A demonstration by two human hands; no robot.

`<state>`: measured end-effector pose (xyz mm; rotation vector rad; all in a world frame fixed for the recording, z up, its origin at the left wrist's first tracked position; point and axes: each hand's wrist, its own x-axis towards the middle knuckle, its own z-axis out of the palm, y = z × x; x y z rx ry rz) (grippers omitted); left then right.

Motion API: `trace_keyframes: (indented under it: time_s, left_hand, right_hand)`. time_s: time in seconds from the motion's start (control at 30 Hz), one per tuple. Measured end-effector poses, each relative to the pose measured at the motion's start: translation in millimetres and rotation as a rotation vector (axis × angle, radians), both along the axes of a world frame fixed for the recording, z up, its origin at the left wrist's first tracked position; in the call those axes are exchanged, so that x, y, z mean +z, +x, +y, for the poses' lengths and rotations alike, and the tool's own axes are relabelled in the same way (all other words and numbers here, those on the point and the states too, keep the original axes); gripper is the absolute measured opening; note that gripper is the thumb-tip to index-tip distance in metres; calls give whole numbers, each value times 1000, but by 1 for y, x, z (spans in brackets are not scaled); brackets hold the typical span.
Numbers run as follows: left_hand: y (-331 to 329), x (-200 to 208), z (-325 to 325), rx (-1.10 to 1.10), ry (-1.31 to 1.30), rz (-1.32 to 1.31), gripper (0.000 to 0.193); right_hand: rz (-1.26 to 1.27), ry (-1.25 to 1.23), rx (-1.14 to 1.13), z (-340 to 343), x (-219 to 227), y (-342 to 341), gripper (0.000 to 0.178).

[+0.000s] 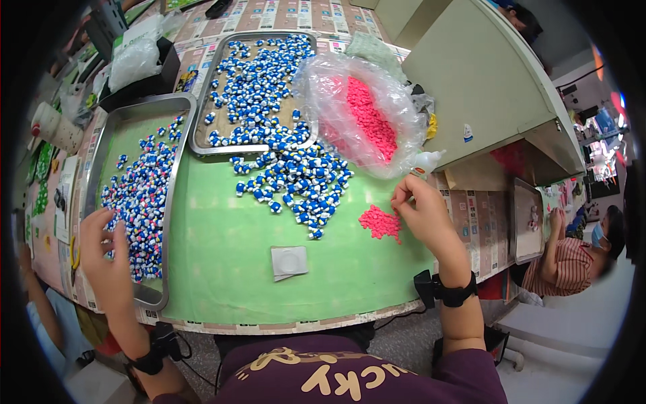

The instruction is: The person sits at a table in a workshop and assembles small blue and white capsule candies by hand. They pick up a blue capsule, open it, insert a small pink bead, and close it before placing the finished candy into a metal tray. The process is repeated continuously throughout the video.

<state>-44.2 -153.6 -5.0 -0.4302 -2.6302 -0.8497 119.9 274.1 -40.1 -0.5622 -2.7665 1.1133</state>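
Observation:
My left hand (104,256) is at the near left edge of a metal tray (182,128), its fingers apart and nothing visible in them. Small blue and white pieces with pink bits (140,202) fill much of this tray. At the right edge of a small heap of pink pieces (380,222), my right hand (427,212) pinches thumb and forefinger together; whatever lies between them is too small to make out. Left of that heap, loose blue and white pieces (296,178) spread over the green mat (215,242). A white square sheet with a round mark (289,261) lies nearer me.
Behind stands a second metal tray (202,145) of blue and white pieces. Beside it is an open plastic bag (323,101) of pink pieces (367,118). A white squeeze bottle (427,161) touches the bag's near side. A large pale cabinet (484,87) bounds the right; a person (565,259) sits beyond.

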Motion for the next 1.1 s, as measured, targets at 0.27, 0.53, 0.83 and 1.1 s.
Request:
trace_keyframes:
  time_s: [0.27,0.53,0.83,1.1]
  left_hand:
    - [24,-26,130,-540,34,-233,22]
    - [17,-38,149,-637,-11,-244,28]
    - [8,-51,147,-597,14,-275,22]
    - [11,-30,142,-543,350,-460,13]
  right_hand:
    - [22,206,17,-5,-5,-4,8]
    - [94,74,150,-28,14,-5,14]
    - [148,45,295,-64,26,-10,18]
    - [260,-115,287,-78,45,-13,20]
